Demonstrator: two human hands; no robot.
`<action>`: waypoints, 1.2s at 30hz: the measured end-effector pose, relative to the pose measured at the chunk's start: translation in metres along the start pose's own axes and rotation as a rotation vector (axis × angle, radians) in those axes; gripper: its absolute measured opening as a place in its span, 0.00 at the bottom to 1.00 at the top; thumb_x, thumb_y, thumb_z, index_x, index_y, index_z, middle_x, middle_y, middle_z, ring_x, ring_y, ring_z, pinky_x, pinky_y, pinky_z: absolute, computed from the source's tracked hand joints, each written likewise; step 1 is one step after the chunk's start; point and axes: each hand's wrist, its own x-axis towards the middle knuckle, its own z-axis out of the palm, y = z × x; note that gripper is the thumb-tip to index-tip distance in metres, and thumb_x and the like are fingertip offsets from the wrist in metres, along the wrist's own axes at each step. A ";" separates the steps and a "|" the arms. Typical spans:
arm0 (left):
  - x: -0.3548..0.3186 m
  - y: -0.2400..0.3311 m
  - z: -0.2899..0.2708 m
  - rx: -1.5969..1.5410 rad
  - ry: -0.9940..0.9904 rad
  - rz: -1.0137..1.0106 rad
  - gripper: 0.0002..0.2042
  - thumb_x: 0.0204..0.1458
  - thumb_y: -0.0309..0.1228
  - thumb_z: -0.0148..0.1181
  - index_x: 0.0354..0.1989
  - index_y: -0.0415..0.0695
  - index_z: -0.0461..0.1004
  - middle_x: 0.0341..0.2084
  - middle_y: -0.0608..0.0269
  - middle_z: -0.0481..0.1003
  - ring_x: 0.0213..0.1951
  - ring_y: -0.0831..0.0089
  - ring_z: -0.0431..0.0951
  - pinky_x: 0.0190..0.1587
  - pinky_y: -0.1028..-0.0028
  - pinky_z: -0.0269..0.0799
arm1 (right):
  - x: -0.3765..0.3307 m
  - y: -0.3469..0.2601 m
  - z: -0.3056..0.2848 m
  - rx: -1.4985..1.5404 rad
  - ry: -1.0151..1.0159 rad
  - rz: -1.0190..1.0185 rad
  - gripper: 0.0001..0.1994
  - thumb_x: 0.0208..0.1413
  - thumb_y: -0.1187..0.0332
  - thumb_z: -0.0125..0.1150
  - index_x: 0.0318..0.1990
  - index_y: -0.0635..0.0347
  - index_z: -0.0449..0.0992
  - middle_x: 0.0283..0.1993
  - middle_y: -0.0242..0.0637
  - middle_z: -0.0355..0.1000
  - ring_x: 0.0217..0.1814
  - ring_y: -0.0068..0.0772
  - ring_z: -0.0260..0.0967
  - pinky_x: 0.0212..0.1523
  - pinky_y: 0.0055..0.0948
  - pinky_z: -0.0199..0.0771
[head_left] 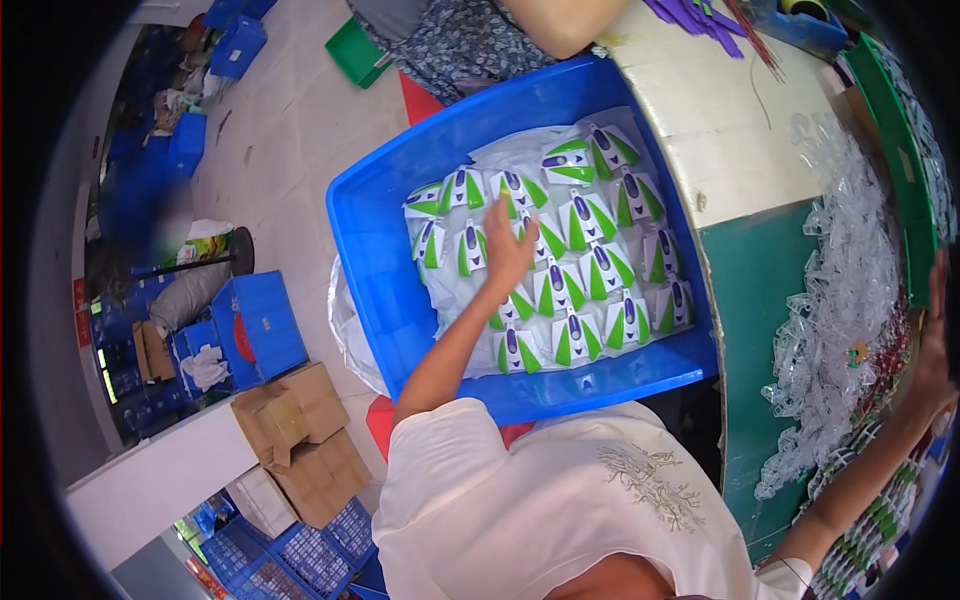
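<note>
In the big blue bin (520, 402) in front of me, several white plastic parts with green wedges and a dark oval lie in rows on white sheeting (455, 300). My left hand (508, 250) reaches into the bin, thumb apart from the fingers. Its fingertips are at a white-and-green part (518, 188) in the upper rows; I see nothing held. Far to the right, my right hand (934, 365) lies beside the green tray (905, 200), fingers stretched out near the picture's rim. Below that arm are more white-and-green parts (865, 510), stacked closely.
A heap of clear plastic pieces (835, 310) covers part of the green-and-cream table (755, 290) at the right. Across the bin, another person's arm (565, 22) and patterned clothing show. Cardboard boxes (305, 440) and blue crates (265, 325) stand at the left.
</note>
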 end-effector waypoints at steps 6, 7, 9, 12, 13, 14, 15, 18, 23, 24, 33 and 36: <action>0.085 -0.099 -0.037 0.155 0.106 -0.205 0.34 0.51 0.41 0.63 0.62 0.31 0.61 0.59 0.37 0.62 0.62 0.43 0.59 0.64 0.55 0.55 | -0.084 0.062 0.000 -0.585 0.296 0.087 0.20 0.65 0.72 0.48 0.63 0.65 0.65 0.59 0.45 0.69 0.57 0.29 0.69 0.54 0.27 0.74; 0.100 -0.111 -0.043 0.167 0.011 -0.380 0.39 0.47 0.45 0.66 0.63 0.33 0.59 0.61 0.38 0.61 0.64 0.44 0.58 0.66 0.55 0.53 | -0.089 0.066 0.009 -0.531 0.270 0.075 0.24 0.61 0.76 0.54 0.66 0.61 0.63 0.62 0.43 0.66 0.57 0.24 0.68 0.50 0.20 0.72; 0.116 -0.112 -0.038 0.172 -0.103 -0.548 0.44 0.43 0.49 0.68 0.65 0.35 0.57 0.62 0.39 0.60 0.65 0.44 0.57 0.67 0.55 0.51 | -0.095 0.067 0.020 -0.743 0.231 -0.084 0.27 0.60 0.76 0.56 0.67 0.61 0.61 0.65 0.42 0.62 0.56 0.21 0.67 0.47 0.15 0.70; 0.131 -0.094 -0.027 0.420 -0.384 -0.700 0.56 0.28 0.51 0.73 0.69 0.42 0.50 0.66 0.43 0.56 0.66 0.46 0.57 0.69 0.51 0.44 | -0.094 0.065 0.043 -0.668 0.206 -0.086 0.30 0.57 0.77 0.58 0.68 0.62 0.59 0.69 0.42 0.58 0.52 0.17 0.66 0.43 0.12 0.68; 0.132 -0.095 -0.029 0.425 -0.392 -0.704 0.56 0.28 0.51 0.73 0.69 0.42 0.50 0.66 0.43 0.56 0.66 0.46 0.57 0.69 0.51 0.44 | -0.093 0.065 0.052 -0.660 0.231 -0.099 0.30 0.56 0.78 0.58 0.68 0.63 0.59 0.69 0.43 0.58 0.51 0.16 0.66 0.43 0.11 0.67; 0.136 -0.093 -0.032 0.371 -0.394 -0.746 0.56 0.28 0.50 0.74 0.69 0.43 0.51 0.65 0.42 0.56 0.66 0.46 0.57 0.68 0.51 0.44 | -0.097 0.065 0.027 -0.632 0.136 0.001 0.29 0.57 0.77 0.58 0.67 0.64 0.60 0.70 0.42 0.58 0.52 0.18 0.68 0.46 0.15 0.71; 0.138 -0.091 -0.034 0.317 -0.393 -0.790 0.56 0.27 0.49 0.74 0.68 0.43 0.51 0.65 0.41 0.56 0.66 0.46 0.58 0.68 0.51 0.44 | -0.105 0.073 0.008 -0.566 0.177 0.061 0.27 0.58 0.76 0.58 0.66 0.64 0.61 0.69 0.42 0.59 0.52 0.19 0.69 0.48 0.18 0.74; 0.132 -0.089 -0.035 0.314 -0.259 -0.749 0.53 0.27 0.46 0.75 0.67 0.44 0.53 0.61 0.41 0.61 0.64 0.48 0.61 0.66 0.52 0.52 | -0.122 0.093 -0.013 -0.398 0.240 0.197 0.21 0.61 0.73 0.57 0.62 0.65 0.66 0.67 0.44 0.62 0.52 0.21 0.71 0.51 0.25 0.78; 0.090 -0.087 -0.039 0.122 0.055 -0.326 0.39 0.38 0.30 0.70 0.63 0.44 0.59 0.55 0.43 0.65 0.59 0.45 0.65 0.61 0.55 0.60 | -0.148 0.118 -0.029 -0.201 0.284 0.313 0.13 0.63 0.71 0.56 0.54 0.64 0.72 0.50 0.32 0.72 0.46 0.17 0.69 0.44 0.17 0.71; 0.082 -0.085 -0.037 0.102 0.154 -0.229 0.29 0.44 0.22 0.62 0.60 0.43 0.65 0.51 0.47 0.69 0.56 0.52 0.69 0.59 0.62 0.63 | -0.149 0.123 -0.031 -0.187 0.272 0.337 0.13 0.63 0.71 0.56 0.53 0.64 0.73 0.49 0.31 0.72 0.45 0.16 0.68 0.43 0.16 0.70; 0.026 -0.052 -0.067 0.121 -0.070 -0.532 0.53 0.30 0.57 0.75 0.64 0.42 0.59 0.55 0.42 0.65 0.57 0.50 0.68 0.57 0.59 0.66 | -0.158 0.136 -0.029 -0.202 0.250 0.344 0.11 0.62 0.72 0.57 0.51 0.65 0.74 0.46 0.29 0.72 0.41 0.15 0.67 0.41 0.16 0.67; -0.001 -0.056 -0.053 0.278 -0.152 -0.551 0.57 0.25 0.58 0.76 0.66 0.44 0.56 0.55 0.42 0.63 0.58 0.47 0.65 0.58 0.55 0.64 | -0.160 0.138 -0.017 -0.180 0.295 0.395 0.11 0.62 0.71 0.57 0.49 0.66 0.75 0.44 0.29 0.72 0.41 0.17 0.67 0.42 0.18 0.67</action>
